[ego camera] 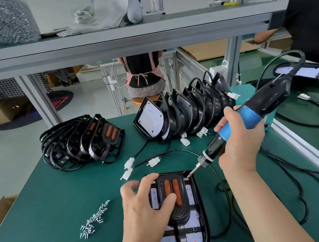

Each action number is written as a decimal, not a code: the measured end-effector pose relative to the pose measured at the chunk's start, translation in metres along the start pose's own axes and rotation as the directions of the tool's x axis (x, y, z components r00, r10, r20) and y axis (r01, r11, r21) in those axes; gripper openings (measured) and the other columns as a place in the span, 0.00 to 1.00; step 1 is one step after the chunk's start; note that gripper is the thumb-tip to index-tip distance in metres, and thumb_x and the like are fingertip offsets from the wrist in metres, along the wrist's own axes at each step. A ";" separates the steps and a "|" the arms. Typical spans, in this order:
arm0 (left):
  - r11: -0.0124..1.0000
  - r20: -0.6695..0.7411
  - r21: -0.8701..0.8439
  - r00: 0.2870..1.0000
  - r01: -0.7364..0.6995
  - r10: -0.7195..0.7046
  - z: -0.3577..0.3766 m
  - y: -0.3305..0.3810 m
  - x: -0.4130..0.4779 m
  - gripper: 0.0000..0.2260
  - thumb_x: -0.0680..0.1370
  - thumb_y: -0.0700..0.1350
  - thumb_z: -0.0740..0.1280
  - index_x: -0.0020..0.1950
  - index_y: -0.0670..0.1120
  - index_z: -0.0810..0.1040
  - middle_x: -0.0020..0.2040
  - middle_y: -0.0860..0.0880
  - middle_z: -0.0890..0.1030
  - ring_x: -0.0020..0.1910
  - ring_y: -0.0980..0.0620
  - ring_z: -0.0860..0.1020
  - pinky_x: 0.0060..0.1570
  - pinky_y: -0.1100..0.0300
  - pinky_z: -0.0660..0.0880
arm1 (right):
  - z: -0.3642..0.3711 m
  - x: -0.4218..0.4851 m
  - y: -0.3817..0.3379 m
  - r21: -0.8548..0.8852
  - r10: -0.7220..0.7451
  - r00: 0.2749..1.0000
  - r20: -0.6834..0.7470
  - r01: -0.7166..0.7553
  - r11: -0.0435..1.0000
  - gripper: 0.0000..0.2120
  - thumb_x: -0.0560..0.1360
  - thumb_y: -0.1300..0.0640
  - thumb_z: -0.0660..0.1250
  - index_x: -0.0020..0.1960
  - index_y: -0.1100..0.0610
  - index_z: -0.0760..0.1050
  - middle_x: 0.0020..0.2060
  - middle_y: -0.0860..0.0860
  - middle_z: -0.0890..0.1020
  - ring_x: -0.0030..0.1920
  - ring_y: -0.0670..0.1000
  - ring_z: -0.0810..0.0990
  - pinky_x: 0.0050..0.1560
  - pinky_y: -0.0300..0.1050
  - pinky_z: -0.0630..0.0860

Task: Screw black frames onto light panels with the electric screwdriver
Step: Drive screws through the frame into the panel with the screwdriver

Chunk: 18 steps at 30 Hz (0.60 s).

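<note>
So the light panel (pixel 194 240) lies flat on the table (pixel 53 209) right in front of the person, long axis running straight away from them, rounded end nearest. The black frame (pixel 179 214) sits on top of it.

The left hand (pixel 145 212) rests on the frame's middle hub, thumb across the orange strips and fingers loosely spread, not wrapped round anything. The right hand (pixel 240 142) is clamped around the electric screwdriver (pixel 256 110), which slants down and left. Its bit tip (pixel 189 175) sits at the far right corner of the frame.

That's the corner closest to the right hand, so it looks like that screw is being driven. Loose screws (pixel 95 217) lie just left of the left hand.
</note>
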<state>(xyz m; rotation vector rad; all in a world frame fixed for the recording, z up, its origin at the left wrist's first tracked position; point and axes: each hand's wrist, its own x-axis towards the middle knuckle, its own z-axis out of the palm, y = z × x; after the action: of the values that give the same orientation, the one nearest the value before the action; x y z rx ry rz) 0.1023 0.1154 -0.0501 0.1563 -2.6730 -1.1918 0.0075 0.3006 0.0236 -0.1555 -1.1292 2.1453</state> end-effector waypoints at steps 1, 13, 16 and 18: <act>0.999 0.069 -0.036 0.997 0.031 -0.028 0.001 0.000 -0.001 0.23 0.71 0.56 0.75 0.63 0.68 0.72 0.58 0.57 0.68 0.54 0.60 0.73 0.51 0.74 0.69 | 0.000 0.002 0.002 -0.016 -0.004 1.000 0.018 0.004 1.000 0.12 0.72 0.61 0.69 0.51 0.58 0.68 0.27 0.48 0.75 0.27 0.49 0.74 0.31 0.38 0.74; 0.955 0.215 -0.253 0.971 0.155 -0.100 0.009 -0.006 0.005 0.23 0.73 0.51 0.76 0.62 0.71 0.75 0.51 0.76 0.78 0.52 0.73 0.76 0.45 0.80 0.69 | 0.004 -0.003 0.014 -0.075 -0.026 0.988 0.155 0.038 0.996 0.11 0.71 0.61 0.70 0.48 0.55 0.69 0.32 0.58 0.73 0.27 0.49 0.73 0.31 0.40 0.75; 0.955 0.220 -0.249 0.970 0.158 -0.103 0.010 -0.007 0.004 0.23 0.73 0.51 0.76 0.62 0.72 0.75 0.51 0.77 0.78 0.52 0.72 0.77 0.45 0.79 0.70 | 0.003 -0.002 0.017 -0.087 -0.018 0.986 0.167 0.033 0.996 0.10 0.71 0.61 0.70 0.48 0.55 0.70 0.32 0.57 0.74 0.27 0.49 0.74 0.31 0.40 0.75; 0.956 0.223 -0.246 0.969 0.161 -0.106 0.010 -0.008 0.004 0.23 0.73 0.51 0.76 0.61 0.72 0.75 0.50 0.76 0.78 0.51 0.72 0.77 0.45 0.78 0.71 | 0.002 -0.003 0.021 -0.096 -0.027 0.984 0.177 0.045 0.994 0.10 0.71 0.62 0.70 0.48 0.55 0.69 0.29 0.53 0.74 0.27 0.49 0.73 0.32 0.40 0.75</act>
<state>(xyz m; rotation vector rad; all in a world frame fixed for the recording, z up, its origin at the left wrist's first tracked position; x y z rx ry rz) 0.0963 0.1169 -0.0623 0.1826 -2.6763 -1.6789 -0.0022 0.2894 0.0086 0.0095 -1.3307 2.1034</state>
